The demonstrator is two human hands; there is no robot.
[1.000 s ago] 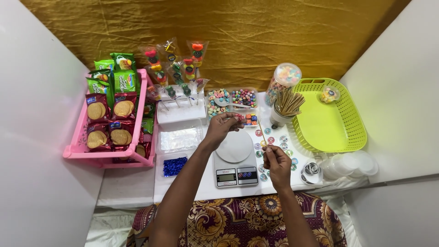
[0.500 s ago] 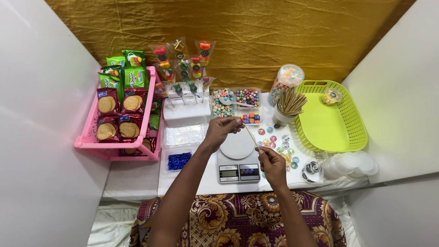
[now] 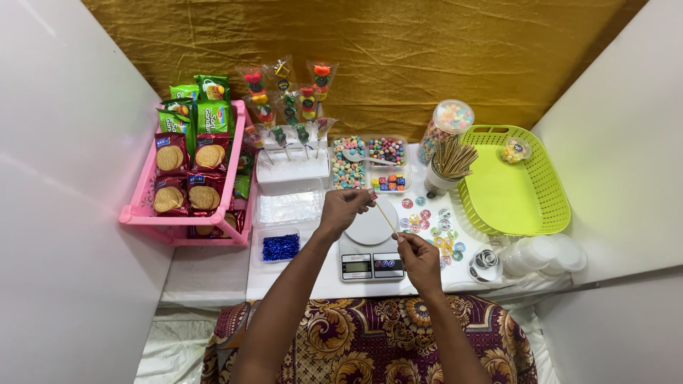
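I pinch the lower end of a thin wooden skewer between the fingertips of my right hand, just below the middle of the frame. The stick slants up and left to my left hand, whose fingers are closed at its upper tip; I cannot tell whether a small sweet is caught there. Both hands hover over a white kitchen scale on the white table.

Round stickers lie scattered to the right of the scale. Above the hands sit trays of coloured sweets, with a cup of skewers and a clear candy jar near them. A lime-green basket fills the right of the table. At upper left, a pink rack holds biscuit packets. Wrapped candy sticks stand in a white holder near the top centre. A gold cloth hangs behind, between white side walls.
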